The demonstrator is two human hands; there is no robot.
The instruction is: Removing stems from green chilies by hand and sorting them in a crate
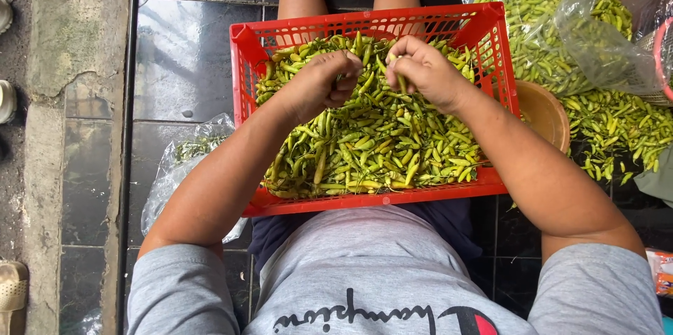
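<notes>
Directly under both hands [375,76], green chillies [371,146] heaped in red crate [245,48]

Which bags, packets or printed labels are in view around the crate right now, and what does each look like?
Clear plastic bag: top right, open, heaped with green chillies.
Clear plastic bag: left of the red crate, crumpled, a few chillies inside.
Packet: right edge, orange and white, mostly cut off.
No signs or screens.

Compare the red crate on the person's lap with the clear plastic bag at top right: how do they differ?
The red crate is rigid, latticed and opaque; the clear plastic bag is soft, crumpled and see-through. The crate rests on the lap under both hands; the bag lies on the floor, untouched. Both hold green chillies.
</notes>
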